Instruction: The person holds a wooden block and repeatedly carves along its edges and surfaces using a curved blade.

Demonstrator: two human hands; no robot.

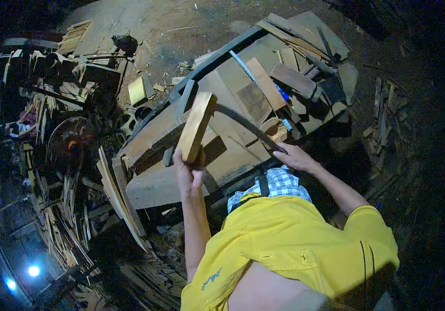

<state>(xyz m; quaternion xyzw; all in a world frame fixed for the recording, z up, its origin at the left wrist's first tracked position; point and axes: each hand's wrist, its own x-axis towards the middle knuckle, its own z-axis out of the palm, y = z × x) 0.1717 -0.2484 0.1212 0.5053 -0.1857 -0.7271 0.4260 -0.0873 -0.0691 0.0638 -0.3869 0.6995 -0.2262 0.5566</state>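
- Gripping one wooden block (195, 127): left hand (186, 172), fingers wrapped.
- Gripping one dark curved bar (243, 122): right hand (296, 157), fingers curled.
- Open room: between hands, above workbench (240, 156), inside near edge.

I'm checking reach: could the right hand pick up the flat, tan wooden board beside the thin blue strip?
Probably not as things stand: the right hand grips a slim, dark, curved bar, though the board looks mostly uncovered.

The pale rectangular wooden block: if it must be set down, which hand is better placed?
Probably the left hand: it grips the block by its near end, while the right hand holds a dark, slender, curved bar.
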